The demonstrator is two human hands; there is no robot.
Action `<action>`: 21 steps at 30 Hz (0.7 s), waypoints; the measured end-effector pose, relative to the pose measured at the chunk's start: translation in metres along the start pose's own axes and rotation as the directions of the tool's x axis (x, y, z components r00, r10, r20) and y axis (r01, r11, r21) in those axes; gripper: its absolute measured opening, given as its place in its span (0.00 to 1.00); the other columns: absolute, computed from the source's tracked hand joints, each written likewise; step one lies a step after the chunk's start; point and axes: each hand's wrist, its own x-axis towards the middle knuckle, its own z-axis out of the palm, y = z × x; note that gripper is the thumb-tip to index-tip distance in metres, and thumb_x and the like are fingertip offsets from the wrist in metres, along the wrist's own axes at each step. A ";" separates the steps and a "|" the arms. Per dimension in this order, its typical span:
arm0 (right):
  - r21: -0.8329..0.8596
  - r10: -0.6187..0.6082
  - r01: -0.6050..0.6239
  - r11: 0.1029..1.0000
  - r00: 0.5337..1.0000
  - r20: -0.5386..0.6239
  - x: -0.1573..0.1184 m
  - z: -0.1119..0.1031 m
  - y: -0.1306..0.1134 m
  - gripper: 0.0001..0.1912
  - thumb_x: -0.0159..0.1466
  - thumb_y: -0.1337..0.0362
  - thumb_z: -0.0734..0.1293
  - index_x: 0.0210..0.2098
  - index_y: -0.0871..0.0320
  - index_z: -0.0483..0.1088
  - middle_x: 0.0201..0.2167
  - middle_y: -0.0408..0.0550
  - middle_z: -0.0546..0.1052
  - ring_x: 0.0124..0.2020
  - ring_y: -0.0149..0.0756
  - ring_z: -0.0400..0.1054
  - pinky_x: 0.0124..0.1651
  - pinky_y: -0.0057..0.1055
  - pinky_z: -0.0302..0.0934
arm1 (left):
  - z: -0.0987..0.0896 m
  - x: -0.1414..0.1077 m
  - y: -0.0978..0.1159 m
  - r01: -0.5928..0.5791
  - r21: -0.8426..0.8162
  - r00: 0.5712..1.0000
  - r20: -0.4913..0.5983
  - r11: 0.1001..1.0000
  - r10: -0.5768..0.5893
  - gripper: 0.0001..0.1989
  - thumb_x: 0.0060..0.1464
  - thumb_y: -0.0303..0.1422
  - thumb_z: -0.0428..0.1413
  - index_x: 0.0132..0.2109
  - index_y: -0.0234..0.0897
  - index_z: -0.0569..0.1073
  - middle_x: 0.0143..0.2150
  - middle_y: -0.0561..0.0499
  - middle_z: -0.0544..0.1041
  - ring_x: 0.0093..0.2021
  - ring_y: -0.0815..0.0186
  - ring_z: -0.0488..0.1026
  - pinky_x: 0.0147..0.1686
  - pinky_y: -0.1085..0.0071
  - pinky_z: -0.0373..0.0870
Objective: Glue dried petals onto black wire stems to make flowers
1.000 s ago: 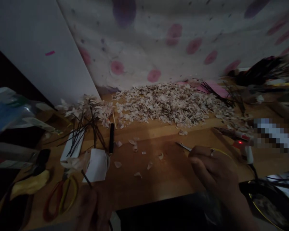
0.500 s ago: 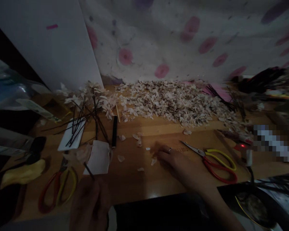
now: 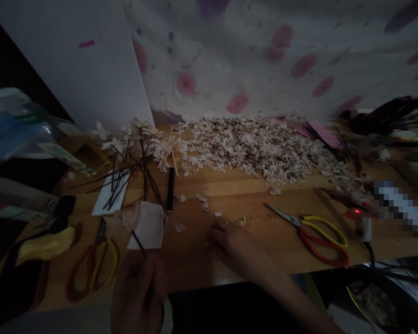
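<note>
In my left hand (image 3: 139, 290), closed at the lower left, is the dark stem of an artificial flower (image 3: 130, 217) with pale pink petals. Its bloom sits over the left edge of a small stack of pale square sheets (image 3: 149, 227). My right hand (image 3: 230, 241), wearing a ring, rests low on the wooden table (image 3: 191, 269). Its fingers are bent together and point down beside a loose petal; what lies under the fingertips is hidden. More loose petals (image 3: 179, 227) are scattered between the hands.
Scissors (image 3: 90, 269) lie by my left hand, and another pair (image 3: 310, 234) lies right of my right hand. A big petal heap (image 3: 251, 146) spreads along the back. Stemmed flowers (image 3: 139, 148) lie behind the sheets. A glue gun (image 3: 362, 222) with a red light stands at the right.
My right hand has slid left and toward me across the table, over the loose petals. The left hand still holds the flower. The whole view has shifted slightly.
</note>
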 end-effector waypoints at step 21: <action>0.375 0.080 0.025 0.927 0.962 -0.260 -0.016 -0.006 0.025 0.09 0.69 0.67 0.62 0.39 0.58 0.75 0.36 0.49 0.78 0.38 0.37 0.71 0.40 0.31 0.59 | 0.010 -0.001 0.002 -0.021 0.067 1.000 0.024 0.998 0.019 0.21 0.42 0.46 0.68 0.23 0.39 0.67 0.14 0.59 0.61 0.15 0.74 0.54 0.14 0.80 0.54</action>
